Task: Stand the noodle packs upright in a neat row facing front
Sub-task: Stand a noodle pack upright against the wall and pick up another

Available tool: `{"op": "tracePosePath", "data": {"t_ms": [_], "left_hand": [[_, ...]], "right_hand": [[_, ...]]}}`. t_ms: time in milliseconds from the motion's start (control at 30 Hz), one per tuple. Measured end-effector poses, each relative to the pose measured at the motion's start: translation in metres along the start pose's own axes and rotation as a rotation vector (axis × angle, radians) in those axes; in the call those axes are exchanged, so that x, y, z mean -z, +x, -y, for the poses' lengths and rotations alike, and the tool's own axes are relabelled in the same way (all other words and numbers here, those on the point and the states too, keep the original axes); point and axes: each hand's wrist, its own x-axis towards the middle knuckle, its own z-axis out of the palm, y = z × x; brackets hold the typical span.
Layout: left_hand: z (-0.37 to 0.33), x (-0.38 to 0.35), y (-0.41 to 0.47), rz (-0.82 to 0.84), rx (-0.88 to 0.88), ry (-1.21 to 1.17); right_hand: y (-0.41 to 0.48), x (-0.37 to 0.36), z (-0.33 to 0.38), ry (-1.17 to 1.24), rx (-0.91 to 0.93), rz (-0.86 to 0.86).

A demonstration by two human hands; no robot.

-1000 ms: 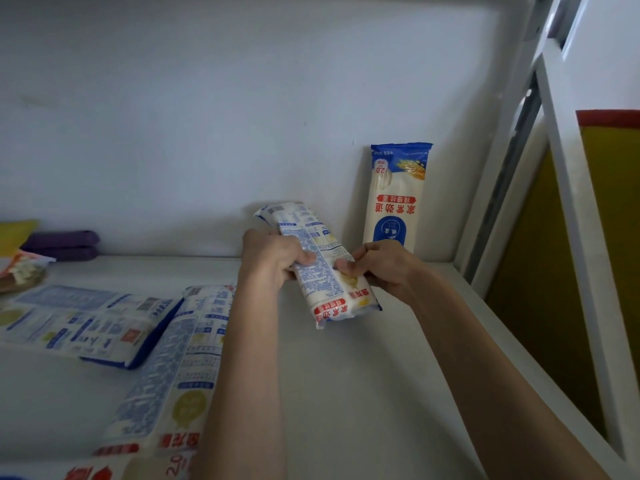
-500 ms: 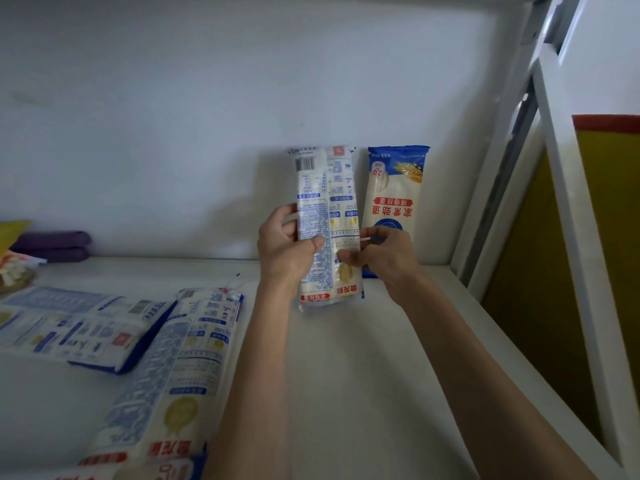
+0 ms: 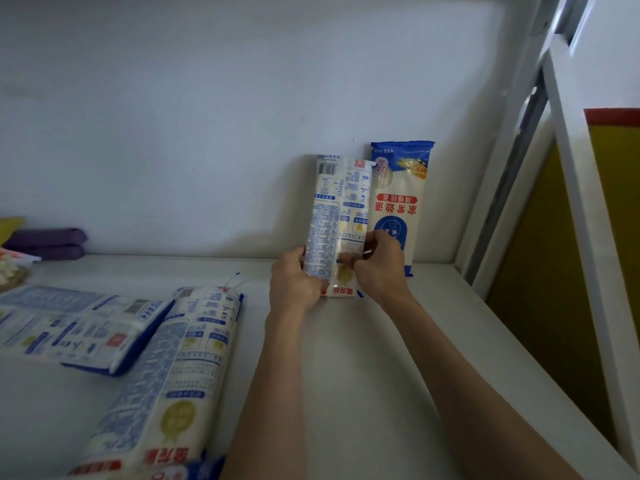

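Since 1 second ago we have swung the long white plastic noodle pack with blue print [image 3: 337, 220] from a slant in mid-air to upright, and since half a second ago we have carried it back until it stands close to the wall, just beside the blue-and-white noodle pack already leaning upright at the back [image 3: 398, 202].

Our fingers [image 3: 349, 263] are closed around the lower part of the pack: the left hand [image 3: 294, 289] cups its left edge and base, the right hand [image 3: 379, 265] pinches its right edge. Whether its bottom end rests on the white shelf [image 3: 363, 341] we cannot tell, as our hands cover it.

Outward from the grip, the barcode and fine-print side faces us, while the neighbour shows its front label. We judge the pack still needs a turn about its long axis before it counts as facing front.

Further left, 2 more white-and-blue noodle packs lie flat on the shelf, 1 near our left forearm [image 3: 173, 375] and 1 beyond it [image 3: 76, 330], so the row has barely begun. A purple folded bundle [image 3: 48, 242] sits at the far left against the wall.
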Motion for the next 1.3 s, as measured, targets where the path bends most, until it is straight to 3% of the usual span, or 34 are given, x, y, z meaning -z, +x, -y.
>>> {"op": "tracePosePath", "data": {"t_ms": [233,433,700,867,1100,1300], "left_hand": [[-0.001,-0.014,-0.006,-0.176,0.034,-0.092],[-0.005,-0.019,-0.002,-0.271,0.082,-0.053],[-0.004,-0.028,0.011,-0.330,0.095,-0.030],[-0.009,-0.026,0.011,-0.293,0.102,-0.019],[-0.061,0.016,-0.038,-0.112,0.275,-0.179],[-0.079,0.104,-0.089,-0.051,0.254,0.124]], "right_hand": [[0.009,0.002,-0.009,-0.306,-0.088,0.184],[0.007,-0.015,-0.020,-0.398,-0.014,-0.008],[0.002,-0.019,-0.014,-0.293,-0.028,-0.078],[-0.005,-0.013,-0.006,-0.304,-0.016,0.110],[-0.047,0.014,0.011,-0.279,-0.158,0.130],[-0.116,0.015,0.065,-0.130,-0.390,0.323]]}}
